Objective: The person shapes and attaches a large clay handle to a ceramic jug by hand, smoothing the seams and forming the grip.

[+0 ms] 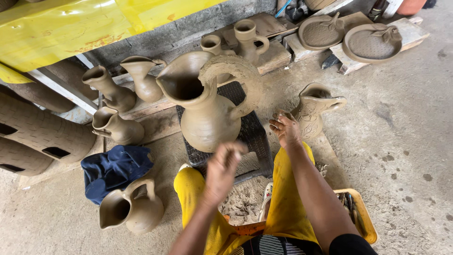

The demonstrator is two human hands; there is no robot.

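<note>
**Hands at a large unfired clay jug**

Jug [207,106] of wet grey clay stands upright on a dark crate [252,137] between the person's knees; its curved handle faces the right hand; the left hand [222,170] hangs just below the jug's belly, fingers curled together, blurred, so what they pinch cannot be told; the right hand [285,130] hovers beside the handle, fingers loosely spread and clay-smeared, holding nothing; a smaller carved pitcher [314,111] sits just behind it; a blue cloth [115,170] lies to the left.
</note>
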